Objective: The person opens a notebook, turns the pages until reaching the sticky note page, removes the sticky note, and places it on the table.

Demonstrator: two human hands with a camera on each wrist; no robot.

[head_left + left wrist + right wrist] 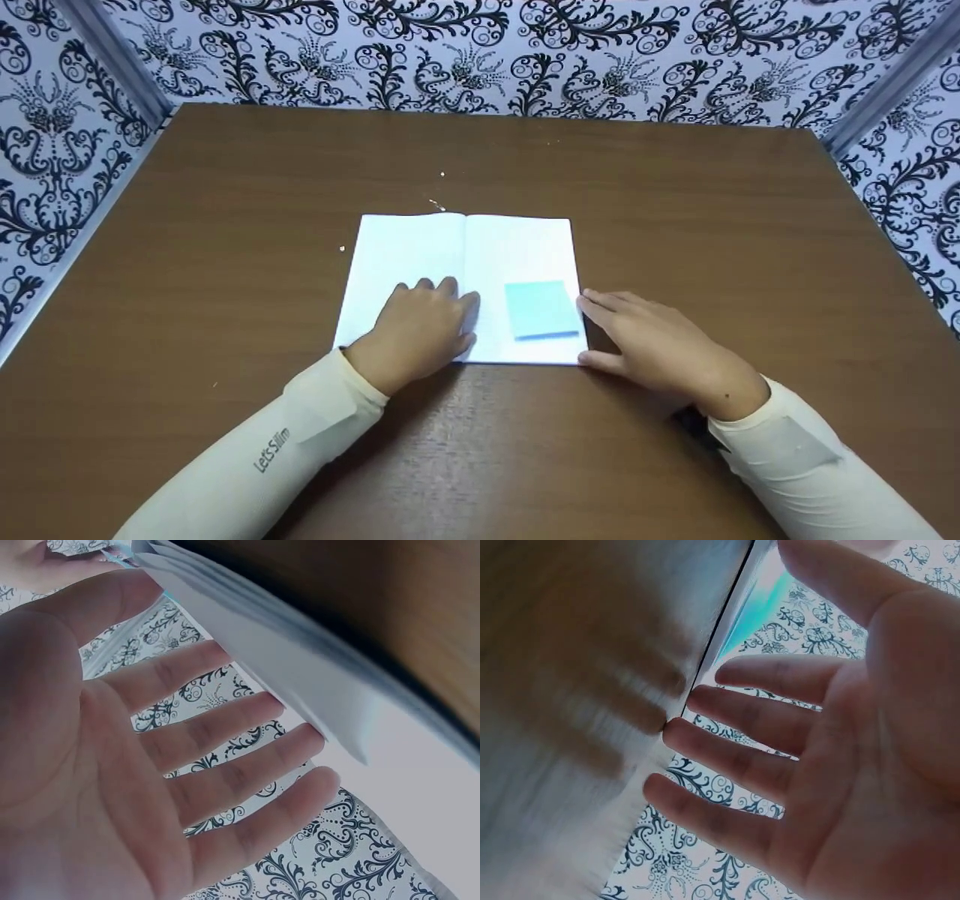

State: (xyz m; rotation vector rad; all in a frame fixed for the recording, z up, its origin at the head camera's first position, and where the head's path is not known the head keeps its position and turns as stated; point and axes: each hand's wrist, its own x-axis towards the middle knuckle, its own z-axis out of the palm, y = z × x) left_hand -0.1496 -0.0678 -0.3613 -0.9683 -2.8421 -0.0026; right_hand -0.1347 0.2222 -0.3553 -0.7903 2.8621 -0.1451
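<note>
An open notebook (517, 244) with white pages lies flat on the table. On its right page, toward the lower right corner, sits a light blue pad of sticky notes (541, 309). My left hand (411, 326) is over the left page beside the centre fold; in the left wrist view its fairly straight fingertips (304, 739) rest against the paper. At the notebook's right edge, my right hand (664, 341) touches with extended fingers, thumb near the lower corner. In the right wrist view its fingers (742, 750) are spread and the palm holds nothing.
The brown wooden table (247, 187) reaches back to a wall (465, 67) with black scroll patterns. Similar patterned panels stand at both sides. A few tiny white specks (437, 204) lie behind and left of the notebook.
</note>
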